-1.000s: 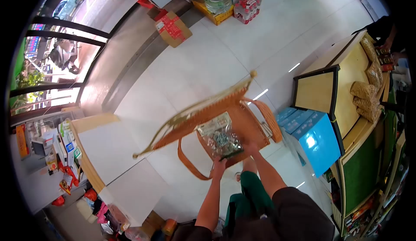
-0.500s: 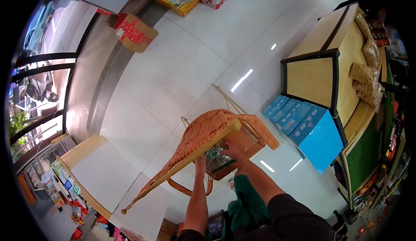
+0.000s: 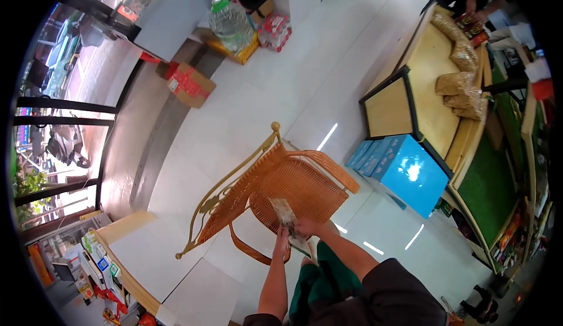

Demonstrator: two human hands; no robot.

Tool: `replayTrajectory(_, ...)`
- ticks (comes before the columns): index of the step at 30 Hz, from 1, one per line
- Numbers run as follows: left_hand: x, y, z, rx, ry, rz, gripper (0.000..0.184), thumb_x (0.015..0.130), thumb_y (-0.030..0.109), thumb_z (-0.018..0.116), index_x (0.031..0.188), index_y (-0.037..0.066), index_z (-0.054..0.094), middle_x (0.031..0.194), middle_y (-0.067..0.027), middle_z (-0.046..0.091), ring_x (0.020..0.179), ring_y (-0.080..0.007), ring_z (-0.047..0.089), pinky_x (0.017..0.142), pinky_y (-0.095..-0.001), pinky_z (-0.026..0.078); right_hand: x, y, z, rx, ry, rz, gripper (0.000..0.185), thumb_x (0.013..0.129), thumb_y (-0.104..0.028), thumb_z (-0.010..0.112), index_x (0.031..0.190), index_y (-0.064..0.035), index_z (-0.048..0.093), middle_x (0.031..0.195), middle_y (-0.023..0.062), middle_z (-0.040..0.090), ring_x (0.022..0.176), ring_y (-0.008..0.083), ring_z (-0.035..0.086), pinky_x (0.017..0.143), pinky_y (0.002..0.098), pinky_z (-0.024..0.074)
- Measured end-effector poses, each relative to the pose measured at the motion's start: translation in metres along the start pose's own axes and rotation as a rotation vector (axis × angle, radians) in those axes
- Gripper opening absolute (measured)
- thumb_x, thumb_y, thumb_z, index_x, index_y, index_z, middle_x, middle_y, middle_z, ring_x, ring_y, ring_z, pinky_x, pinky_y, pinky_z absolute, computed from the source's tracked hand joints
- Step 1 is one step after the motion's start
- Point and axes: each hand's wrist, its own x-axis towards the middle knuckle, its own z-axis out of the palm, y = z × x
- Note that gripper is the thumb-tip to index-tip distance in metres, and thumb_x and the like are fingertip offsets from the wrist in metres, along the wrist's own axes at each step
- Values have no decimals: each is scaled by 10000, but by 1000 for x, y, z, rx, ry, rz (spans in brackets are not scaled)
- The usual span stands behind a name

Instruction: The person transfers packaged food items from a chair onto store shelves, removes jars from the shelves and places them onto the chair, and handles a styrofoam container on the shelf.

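Observation:
An orange wicker armchair (image 3: 302,188) with a gold-coloured metal frame along its back stands in front of me. Over its seat I see a flat, see-through plastic packet (image 3: 284,210) with pale and dark patches; what it contains is too small to tell. My left hand (image 3: 282,239) is closed on the packet's left edge. From the other side, my right hand (image 3: 306,227) grips the same packet near its middle. The packet's lower end hangs between my forearms, close to my green shorts.
Blue boxes (image 3: 404,170) stand to the right beside a wooden display stand (image 3: 431,85) bearing filled bags (image 3: 460,94). Another person's hand (image 3: 471,6) is at its far end. A taped carton (image 3: 190,85) and large water bottle (image 3: 231,27) are at upper left; a white-topped counter (image 3: 143,250) is lower left.
The packet was low and partly hidden by the chair's back; now it shows flat above the seat, still in both hands. The chair appears turned, its seat facing up, and my view has shifted.

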Motion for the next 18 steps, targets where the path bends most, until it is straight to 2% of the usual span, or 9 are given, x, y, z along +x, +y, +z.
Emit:
replayTrajectory(1,-15,10,5,-74,8,4,560,974,317,402,1430,32,245,1358,-123,403,1175,-209,438,967,-291,357,-19,-3,1,93,-28,64,335,783,-255,551,1021,-29,619,902,140,626,911,249,604,671,377,534)
replayTrajectory(3,-43,23,11,-4,6,28,528,975,332,401,1394,24,306,1244,-105,479,1072,-191,489,882,-275,407,-52,-6,4,178,-9,105,333,783,-246,548,1030,-34,617,927,129,618,931,240,600,633,365,542)
replayTrajectory(5,-65,14,7,-8,0,74,527,959,350,447,1366,32,346,1140,-90,519,992,-173,508,805,-255,424,-84,0,16,267,53,-93,306,778,-244,555,1010,-53,615,959,102,593,929,200,584,623,343,548)
replayTrajectory(7,-75,11,3,-105,-21,-76,508,931,358,506,1305,31,402,1097,-92,541,983,-164,517,797,-252,426,-116,6,25,367,106,-78,272,777,-234,555,981,-62,613,958,87,584,915,183,577,617,345,542)
replayTrajectory(9,-112,20,6,-110,-36,58,399,919,326,533,1187,36,476,976,-34,564,872,-138,554,742,-269,458,-145,5,31,481,133,-60,238,776,-223,556,952,-72,610,957,71,575,900,166,571,612,346,537)
replayTrajectory(11,-97,-7,-17,-61,-316,196,382,916,305,548,1202,61,480,992,0,570,876,-129,563,732,-270,463,-198,-2,40,562,210,-94,162,771,-198,558,885,-90,597,879,49,567,861,144,560,603,341,526)
replayTrajectory(12,-102,-14,-25,-54,-330,201,382,916,305,548,1202,61,480,992,0,570,876,-129,563,732,-270,463,-245,-38,50,694,257,-115,134,776,-174,553,874,-92,596,827,28,567,824,130,560,590,335,511)
replayTrajectory(14,-113,-21,-38,-186,-680,94,377,910,291,563,1211,82,477,1008,21,575,908,-115,568,737,-266,468,-258,-20,67,823,262,-155,127,783,-172,549,871,-93,596,806,19,565,794,123,557,578,334,501)
replayTrajectory(18,-197,-18,-16,-169,-582,-15,265,908,223,576,1156,161,505,1015,22,556,860,-129,567,685,-232,481,-271,37,117,1136,301,-329,154,790,-157,567,920,-77,587,833,40,578,777,150,574,587,357,528)
